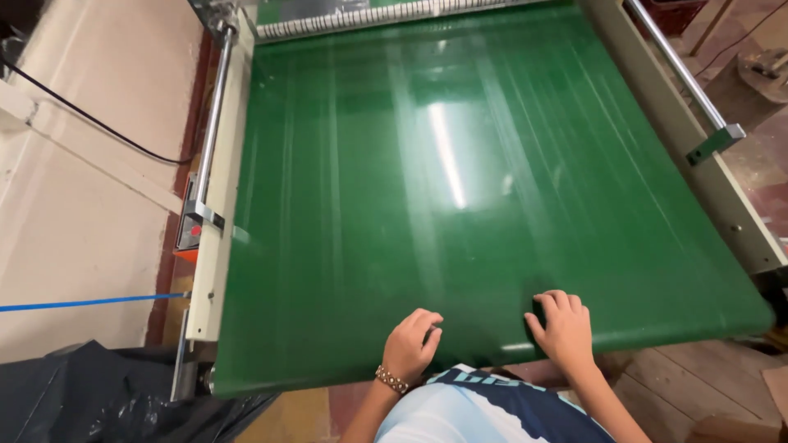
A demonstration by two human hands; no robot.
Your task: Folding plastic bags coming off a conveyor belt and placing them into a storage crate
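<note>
A wide, glossy green conveyor belt [460, 180] fills most of the head view, with nothing lying on it. My left hand [410, 343], with a beaded bracelet at the wrist, rests on the belt's near edge with its fingers curled and holds nothing. My right hand [561, 326] lies a little to the right on the same near edge, fingers bent down against the belt surface, also holding nothing. Below the hands I see my blue and white shirt [484, 406].
Cream metal side rails with steel rods run along the left [215, 189] and right [698, 123] of the belt. A red and grey switch box [190, 234] sits on the left rail. Black plastic sheeting [90, 398] lies at lower left, beside a beige wall with a black cable [90, 119].
</note>
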